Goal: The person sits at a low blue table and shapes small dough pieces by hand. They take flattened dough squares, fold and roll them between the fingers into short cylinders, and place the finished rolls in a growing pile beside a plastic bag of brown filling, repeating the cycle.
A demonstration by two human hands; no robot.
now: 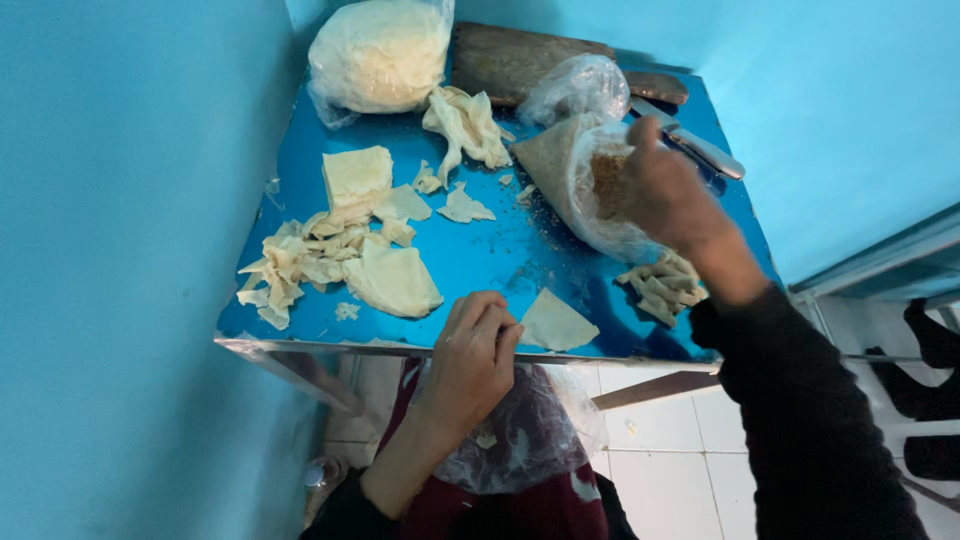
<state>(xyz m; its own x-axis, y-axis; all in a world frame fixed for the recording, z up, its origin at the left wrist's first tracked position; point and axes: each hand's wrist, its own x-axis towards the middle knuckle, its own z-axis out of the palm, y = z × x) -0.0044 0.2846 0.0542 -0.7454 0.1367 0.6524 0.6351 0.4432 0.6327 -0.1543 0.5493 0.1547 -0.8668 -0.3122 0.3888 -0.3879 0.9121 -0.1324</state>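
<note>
Left hand (475, 345) pinches dough triangle (556, 322); right hand (668, 190) (in bag (585, 190)) grips filling.

The right hand's fingers (640, 150) are hidden inside the plastic bag (590, 200).

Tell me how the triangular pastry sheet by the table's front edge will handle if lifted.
The triangular sheet looks thin and flat, so likely floppy and light. The torn scraps nearby suggest it tears easily. On the glossy blue table it may slide.

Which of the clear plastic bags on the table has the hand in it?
The bag of brown crumbs near the right edge: the right hand reaches into it. The big bag of dough sits untouched at the back.
</note>
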